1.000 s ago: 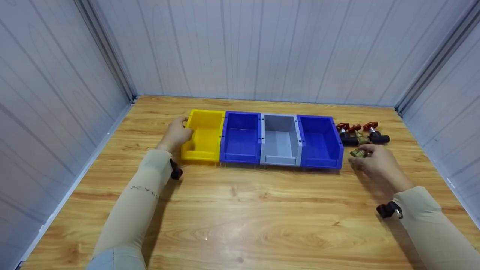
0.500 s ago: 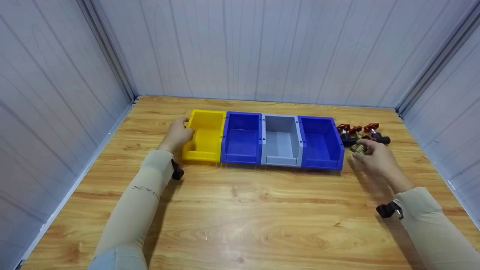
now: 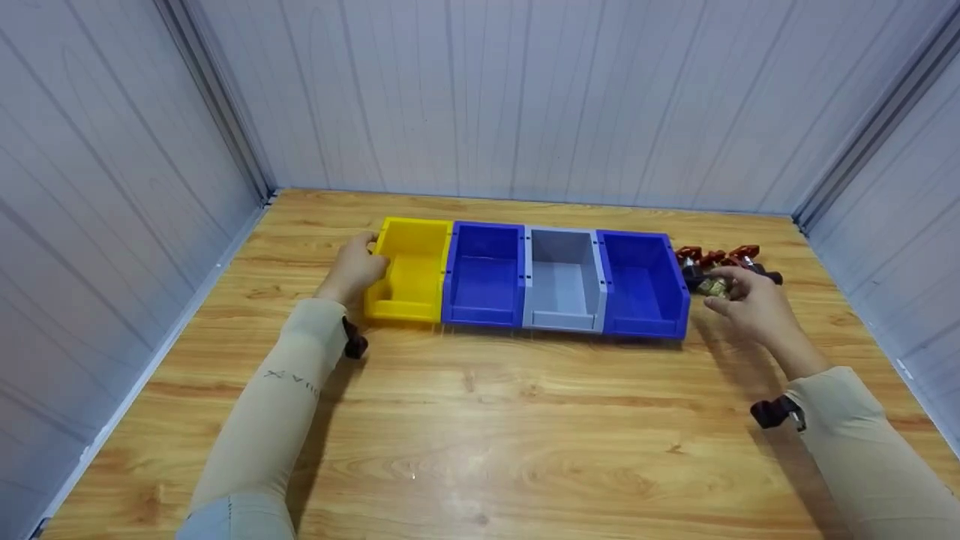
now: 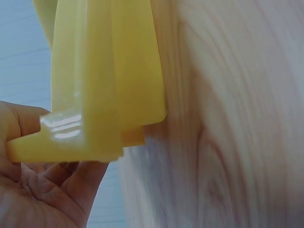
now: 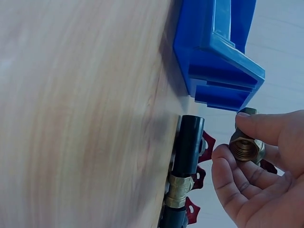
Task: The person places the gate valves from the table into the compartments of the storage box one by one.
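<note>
My left hand [image 3: 352, 268] grips the left side wall of the yellow bin [image 3: 409, 259], thumb inside the rim. The left wrist view shows the yellow bin [image 4: 95, 71] close up, with the left hand [image 4: 42, 190] around its edge. Between thumb and fingers, my right hand [image 5: 266, 171] pinches a brass valve [image 5: 245, 146] with a hex end and an inside thread; a bit of red shows behind the fingers. In the head view the right hand [image 3: 757, 307] is right of the bins, in front of a row of red-handled valves [image 5: 178, 190] with black and brass bodies.
Joined to the yellow bin in one row are a blue bin [image 3: 484, 274], a grey bin [image 3: 564, 277] and another blue bin [image 3: 643, 285] at the right end. They stand on a wood-grain table [image 3: 480, 427]. White panel walls [image 3: 480, 97] enclose the back and sides.
My right hand has moved slightly away from me with the brass valve and now overlaps the valve row more. The left hand and the bins stay where they were.
</note>
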A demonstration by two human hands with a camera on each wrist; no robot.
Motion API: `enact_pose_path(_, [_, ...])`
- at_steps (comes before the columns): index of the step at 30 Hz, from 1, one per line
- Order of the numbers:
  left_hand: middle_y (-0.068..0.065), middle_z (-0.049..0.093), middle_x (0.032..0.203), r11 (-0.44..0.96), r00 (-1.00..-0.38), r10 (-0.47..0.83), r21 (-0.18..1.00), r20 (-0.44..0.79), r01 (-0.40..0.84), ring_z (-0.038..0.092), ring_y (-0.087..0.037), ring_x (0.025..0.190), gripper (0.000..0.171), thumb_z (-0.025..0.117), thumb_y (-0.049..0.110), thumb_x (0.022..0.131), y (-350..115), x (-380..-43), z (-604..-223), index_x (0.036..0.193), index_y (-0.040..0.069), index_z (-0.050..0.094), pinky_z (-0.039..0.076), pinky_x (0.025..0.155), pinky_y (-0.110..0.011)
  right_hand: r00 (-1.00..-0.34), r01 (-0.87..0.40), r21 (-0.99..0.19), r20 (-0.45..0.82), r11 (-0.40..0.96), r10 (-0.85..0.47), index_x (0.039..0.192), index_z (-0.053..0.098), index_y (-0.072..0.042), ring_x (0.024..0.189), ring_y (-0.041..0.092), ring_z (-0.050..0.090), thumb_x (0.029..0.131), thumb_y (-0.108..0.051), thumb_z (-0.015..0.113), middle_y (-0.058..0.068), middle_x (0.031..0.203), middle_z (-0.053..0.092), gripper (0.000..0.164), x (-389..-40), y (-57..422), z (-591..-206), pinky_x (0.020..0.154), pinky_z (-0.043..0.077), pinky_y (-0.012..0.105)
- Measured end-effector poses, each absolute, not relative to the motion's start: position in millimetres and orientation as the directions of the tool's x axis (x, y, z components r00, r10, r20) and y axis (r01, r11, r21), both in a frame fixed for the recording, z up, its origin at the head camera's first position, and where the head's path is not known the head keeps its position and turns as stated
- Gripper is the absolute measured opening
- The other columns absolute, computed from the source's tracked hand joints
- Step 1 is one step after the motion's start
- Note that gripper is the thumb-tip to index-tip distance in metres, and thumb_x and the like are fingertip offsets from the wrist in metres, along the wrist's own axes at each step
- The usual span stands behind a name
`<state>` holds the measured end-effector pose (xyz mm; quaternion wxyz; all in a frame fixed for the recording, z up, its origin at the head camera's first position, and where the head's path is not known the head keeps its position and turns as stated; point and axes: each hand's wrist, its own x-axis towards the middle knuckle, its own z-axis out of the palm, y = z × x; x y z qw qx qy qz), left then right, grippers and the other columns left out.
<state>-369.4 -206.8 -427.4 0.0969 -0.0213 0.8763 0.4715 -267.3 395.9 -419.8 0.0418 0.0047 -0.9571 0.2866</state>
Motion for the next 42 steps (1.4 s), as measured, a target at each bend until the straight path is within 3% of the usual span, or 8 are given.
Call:
enact_pose_path(13, [-0.021,0.046,0.165,0.566,-0.979,0.05,0.814,-0.197,-0.134,0.05,-0.034,0.143,0.061,0.047,0.011,0.11,-206.7,-370.3,-426.7,0.169,0.005,0.033,0.044,0.121,-0.053,-0.996,-0.02,-0.551,0.083,0.835,0.031,0.153,0.057,-0.002,0.094,0.028,0.054,0.106,-0.022,0.071,0.017,0.11,0.063,0.053,-269.9,393.9,-410.6,0.074,0.045,0.039])
enact_pose_path(17, [-0.022,0.051,0.159,0.566,-0.985,0.072,0.819,-0.159,-0.091,0.055,-0.033,0.13,0.057,0.048,0.011,0.11,-208.2,-367.8,-428.7,0.165,0.003,0.038,0.051,0.107,-0.045,-0.996,-0.021,-0.553,0.088,0.833,0.033,0.154,0.057,-0.001,0.096,0.029,0.054,0.106,-0.021,0.071,0.018,0.111,0.063,0.054,-271.2,392.6,-407.5,0.077,0.045,0.04])
enact_pose_path(20, [-0.022,0.054,0.154,0.567,-0.986,0.085,0.821,-0.144,-0.071,0.055,-0.032,0.119,0.053,0.049,0.013,0.11,-209.1,-367.6,-430.0,0.162,0.004,0.042,0.049,0.095,-0.041,-0.994,-0.03,-0.552,0.103,0.833,0.032,0.154,0.057,-0.002,0.098,0.028,0.055,0.105,-0.022,0.073,0.018,0.112,0.064,0.056,-272.4,391.7,-404.6,0.078,0.045,0.038])
enact_pose_path(30, [-0.019,0.048,0.163,0.555,-0.979,0.061,0.822,-0.193,-0.127,0.052,-0.032,0.127,0.056,0.049,0.014,0.111,-209.6,-367.8,-430.1,0.166,0.006,0.037,0.047,0.104,-0.045,-0.99,-0.083,-0.574,0.139,0.814,-0.003,0.157,0.054,-0.001,0.092,0.02,0.056,0.107,-0.022,0.071,0.016,0.108,0.066,0.057,-274.5,380.4,-396.0,0.07,0.045,0.024])
enact_pose_path(42, [-0.018,0.044,0.167,0.517,-0.978,0.054,0.843,-0.202,-0.145,0.047,-0.033,0.146,0.057,0.047,0.01,0.11,-208.3,-366.4,-427.7,0.167,0.007,0.037,0.042,0.122,-0.054,-0.987,-0.13,-0.556,0.155,0.821,-0.051,0.16,0.051,-0.002,0.088,0.022,0.054,0.11,-0.024,0.065,0.016,0.107,0.063,0.057,-274.4,373.2,-386.3,0.067,0.045,0.028])
